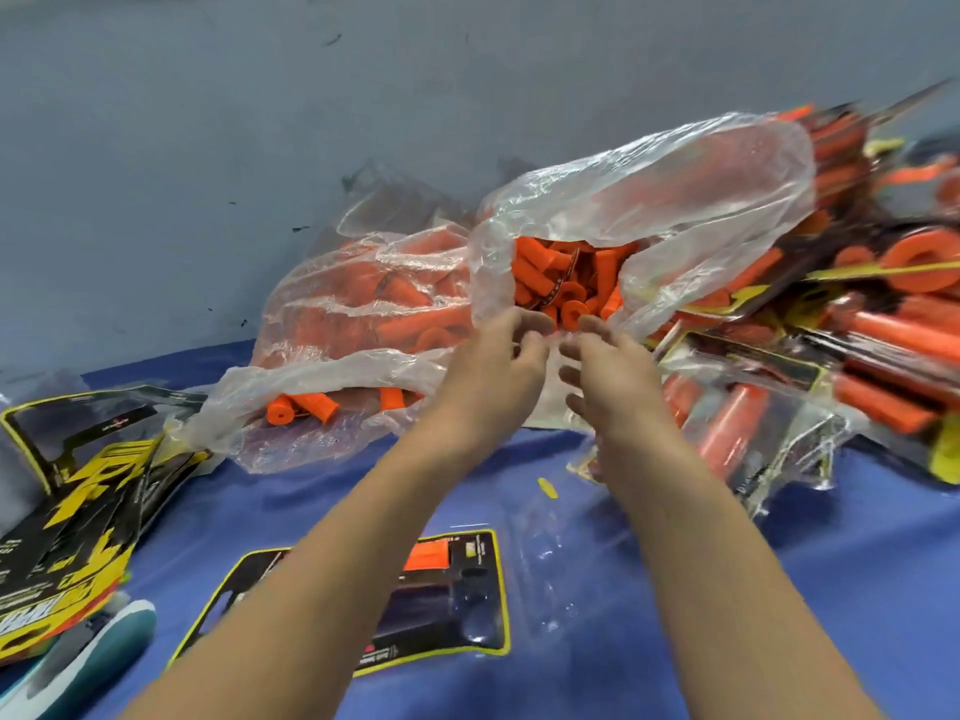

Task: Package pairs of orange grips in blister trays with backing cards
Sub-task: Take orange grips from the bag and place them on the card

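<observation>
At the crinkled clear plastic bag (649,184) mouth, both hands, left hand (493,361) and right hand (608,371), hover loosely curled, holding nothing; best spread the opening wide, then pick two loose orange rubber grips (566,283).

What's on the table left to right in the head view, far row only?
Stack of backing cards → clear bag of orange grips lying flat → open bag of grips, with the left hand and right hand at its mouth → pile of finished blister packs.
</observation>
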